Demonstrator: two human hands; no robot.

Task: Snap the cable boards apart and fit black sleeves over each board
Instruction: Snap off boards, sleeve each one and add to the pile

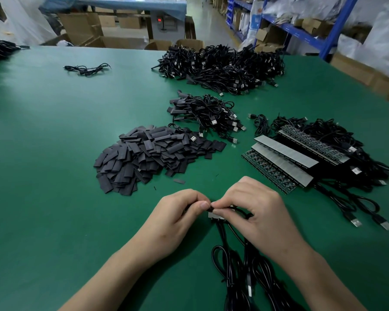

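Head view: just this side of the sleeve pile [148, 153], left hand [177, 216] and right hand [254, 209] clamp fingertips on a cable board [213, 214], seemingly snapping it; next comes fetching a sleeve.

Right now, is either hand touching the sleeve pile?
No: the left hand and right hand both pinch a small board, apart from the sleeve pile.

Green table [54, 153]; cardboard boxes [81, 25] behind; blue shelving [338, 25] far right.
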